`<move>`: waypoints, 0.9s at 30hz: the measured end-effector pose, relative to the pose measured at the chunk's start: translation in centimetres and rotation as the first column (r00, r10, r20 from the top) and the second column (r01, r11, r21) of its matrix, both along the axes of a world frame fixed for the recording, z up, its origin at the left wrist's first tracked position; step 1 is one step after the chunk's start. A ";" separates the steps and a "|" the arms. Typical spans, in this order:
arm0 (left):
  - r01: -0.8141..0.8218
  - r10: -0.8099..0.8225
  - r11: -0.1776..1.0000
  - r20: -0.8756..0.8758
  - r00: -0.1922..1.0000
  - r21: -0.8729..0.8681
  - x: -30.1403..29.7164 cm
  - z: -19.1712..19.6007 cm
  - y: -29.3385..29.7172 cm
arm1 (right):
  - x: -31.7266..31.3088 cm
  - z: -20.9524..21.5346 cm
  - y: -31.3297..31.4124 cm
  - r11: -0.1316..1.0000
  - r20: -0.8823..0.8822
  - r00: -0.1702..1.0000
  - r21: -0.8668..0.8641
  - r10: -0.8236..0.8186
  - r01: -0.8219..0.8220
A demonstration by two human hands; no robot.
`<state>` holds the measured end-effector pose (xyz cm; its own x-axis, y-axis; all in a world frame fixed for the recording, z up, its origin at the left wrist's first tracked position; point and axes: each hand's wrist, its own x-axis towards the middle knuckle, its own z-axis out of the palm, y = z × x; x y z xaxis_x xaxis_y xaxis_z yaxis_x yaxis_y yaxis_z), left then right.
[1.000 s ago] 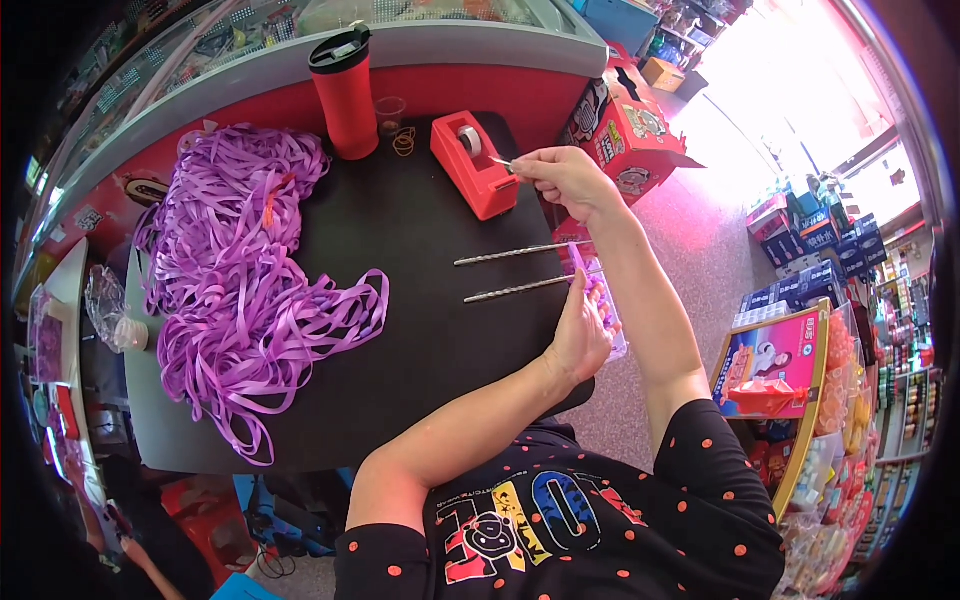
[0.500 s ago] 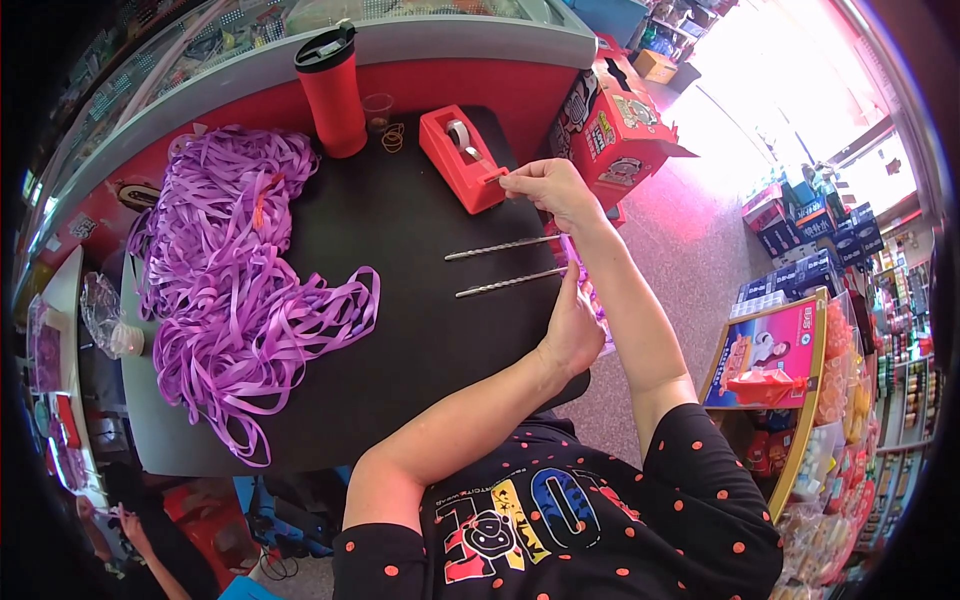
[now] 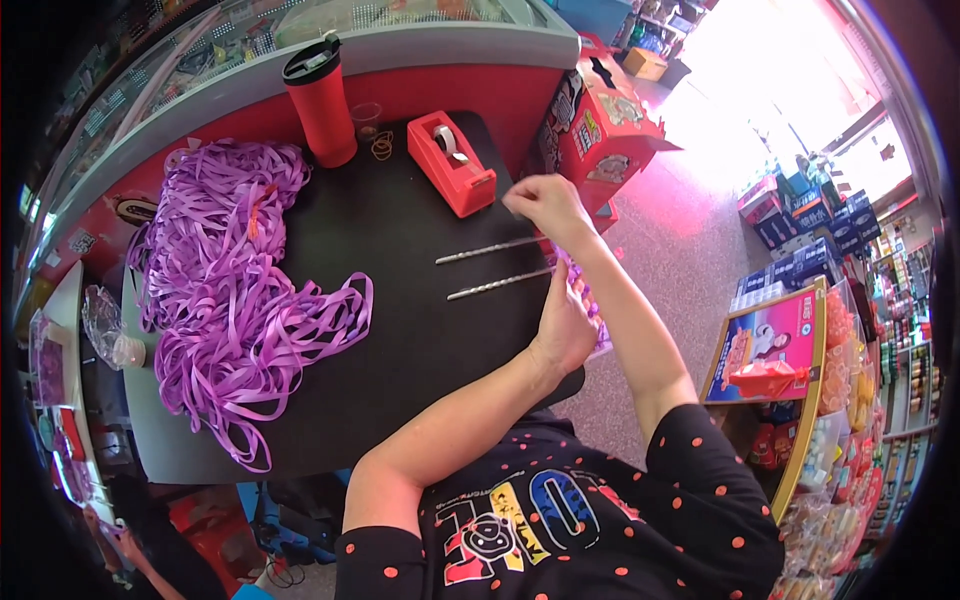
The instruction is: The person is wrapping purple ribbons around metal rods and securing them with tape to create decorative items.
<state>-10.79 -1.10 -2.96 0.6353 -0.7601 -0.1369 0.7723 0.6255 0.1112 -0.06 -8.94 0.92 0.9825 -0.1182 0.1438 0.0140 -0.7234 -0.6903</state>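
My left hand (image 3: pixel 566 322) is closed on a bundle of woven purple ribbon (image 3: pixel 597 318) at the table's right edge, partly hidden behind my hand and right forearm. Two thin twisted metal rods (image 3: pixel 490 250), like long drill bits, stretch out over the tabletop beside this hand; their right ends disappear near the ribbon. My right hand (image 3: pixel 552 207) is in the air just right of the red tape dispenser (image 3: pixel 452 165), its fingers pinched together. Blur at the fingertips hides what, if anything, they hold. A large heap of loose purple ribbon (image 3: pixel 225 250) covers the table's left side.
On the black table (image 3: pixel 400 400), a red tumbler (image 3: pixel 325 115) stands at the back beside a small clear cup (image 3: pixel 366 118) and some rubber bands (image 3: pixel 382 147). Beyond is a glass display counter (image 3: pixel 420 45). A red carton (image 3: pixel 605 125) and a snack shelf (image 3: pixel 800 430) are to the right.
My right hand has come away from the front end of the tape dispenser, leaving a small gap. My left hand keeps its grip on the ribbon. The whole view has shifted slightly.
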 end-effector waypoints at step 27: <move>-0.007 -0.022 0.959 0.096 0.995 0.284 -0.5 -2.1 -0.8 | -14.4 1.7 -6.9 0.992 -0.247 0.969 0.108 -0.031 0.060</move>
<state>-11.32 -1.91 -5.02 0.6506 -0.7036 -0.2856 0.7535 0.5513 0.3583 -14.43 -15.84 2.62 0.9793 -0.1652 -0.1168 -0.1963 -0.6356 -0.7466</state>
